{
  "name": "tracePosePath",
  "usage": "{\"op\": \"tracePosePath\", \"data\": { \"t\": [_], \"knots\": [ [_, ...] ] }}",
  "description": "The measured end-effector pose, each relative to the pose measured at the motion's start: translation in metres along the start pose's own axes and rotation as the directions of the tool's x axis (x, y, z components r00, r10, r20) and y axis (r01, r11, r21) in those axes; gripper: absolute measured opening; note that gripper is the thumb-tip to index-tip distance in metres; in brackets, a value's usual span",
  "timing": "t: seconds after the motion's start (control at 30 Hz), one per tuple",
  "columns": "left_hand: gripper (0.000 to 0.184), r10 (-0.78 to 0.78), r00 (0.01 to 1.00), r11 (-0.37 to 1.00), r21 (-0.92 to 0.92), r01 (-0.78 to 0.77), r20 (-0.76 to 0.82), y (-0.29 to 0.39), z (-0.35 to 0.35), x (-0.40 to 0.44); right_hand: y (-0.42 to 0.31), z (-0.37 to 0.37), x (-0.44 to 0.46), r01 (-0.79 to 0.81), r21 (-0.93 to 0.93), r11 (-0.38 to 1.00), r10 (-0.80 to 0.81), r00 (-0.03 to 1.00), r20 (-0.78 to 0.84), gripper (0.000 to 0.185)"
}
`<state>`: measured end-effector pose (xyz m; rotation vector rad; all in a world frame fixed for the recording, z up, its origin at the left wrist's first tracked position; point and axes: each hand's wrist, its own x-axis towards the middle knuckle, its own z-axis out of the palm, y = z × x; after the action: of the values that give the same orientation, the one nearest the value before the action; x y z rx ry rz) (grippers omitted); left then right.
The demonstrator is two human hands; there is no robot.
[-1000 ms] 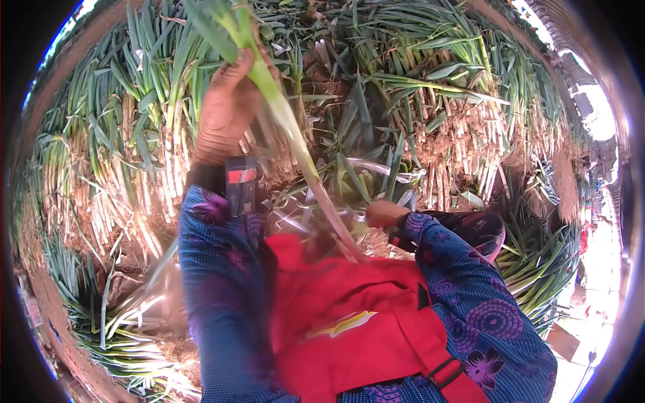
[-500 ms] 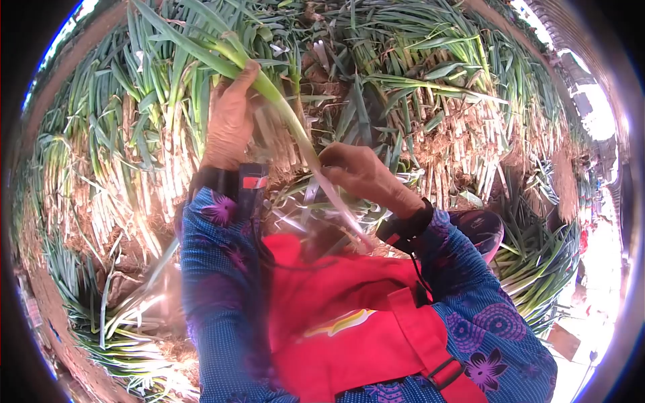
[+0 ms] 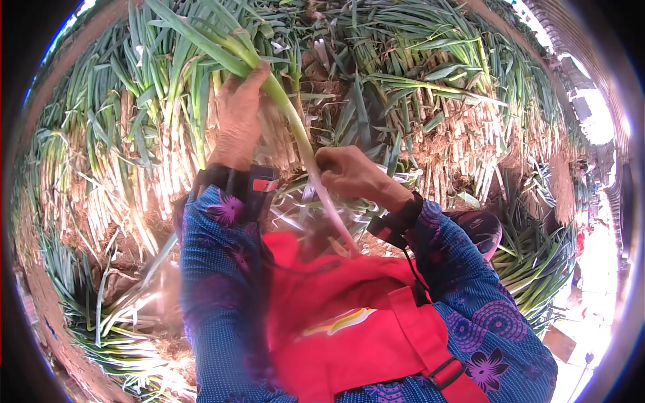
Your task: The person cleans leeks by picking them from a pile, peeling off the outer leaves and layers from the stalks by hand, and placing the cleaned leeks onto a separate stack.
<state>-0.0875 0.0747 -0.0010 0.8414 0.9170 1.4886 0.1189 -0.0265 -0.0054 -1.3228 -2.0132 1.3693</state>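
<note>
A long green onion (image 3: 300,134) slants from upper left down toward my lap, its green leaves at the top and its pale stalk low in front of the red apron. My left hand (image 3: 240,117) is closed around it just below where the leaves fork. Against the right side of the white stalk, my right hand (image 3: 356,173) is curled with its fingers pinched together. What sits between those fingertips, if anything, is hidden. The lower tip of the stalk reaches the edge of the red apron (image 3: 349,289).
Large rows of green onions (image 3: 80,168) stand at the left, with more bundles (image 3: 457,107) at the right. Further piles (image 3: 537,269) lie low on the right side. Loose leaves and peelings (image 3: 302,215) lie beneath my hands. Behind my right forearm a dark shoe or knee (image 3: 478,228) shows.
My left hand and the green onion have shifted slightly right at the top. The stalk's lower end has swung left, so the onion hangs more upright. My right hand stays beside the stalk.
</note>
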Motion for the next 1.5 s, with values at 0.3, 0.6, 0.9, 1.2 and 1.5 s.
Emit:
{"op": "tracePosePath", "data": {
  "t": [0.3, 0.6, 0.9, 1.2, 1.5],
  "knots": [
    [0.024, -0.047, 0.995, 0.991, -0.119, 0.057, 0.085, 0.001, -0.001, -0.003, 0.014, 0.004, -0.004, -0.042, 0.359, 0.932, 0.019, 0.998, 0.067, 0.024],
    [0.022, -0.065, 0.977, 0.987, -0.133, 0.093, 0.203, 0.003, -0.001, -0.003, -0.015, -0.006, -0.022, -0.079, 0.480, 0.874, 0.032, 0.994, 0.104, 0.024],
    [0.022, -0.093, 0.975, 0.985, -0.125, 0.120, 0.201, 0.004, 0.001, -0.006, -0.012, -0.009, -0.011, -0.009, 0.361, 0.932, -0.036, 0.992, 0.120, 0.024],
    [0.027, -0.112, 0.950, 0.952, -0.244, 0.187, 0.292, 0.008, 0.005, -0.010, -0.008, -0.002, -0.011, -0.103, 0.434, 0.895, 0.038, 0.987, 0.156, 0.023],
    [0.030, -0.104, 0.887, 0.862, -0.404, 0.306, 0.450, 0.019, 0.006, -0.012, 0.030, 0.041, -0.021, -0.048, 0.854, 0.518, 0.137, 0.990, -0.028, 0.015]
  ]
}}
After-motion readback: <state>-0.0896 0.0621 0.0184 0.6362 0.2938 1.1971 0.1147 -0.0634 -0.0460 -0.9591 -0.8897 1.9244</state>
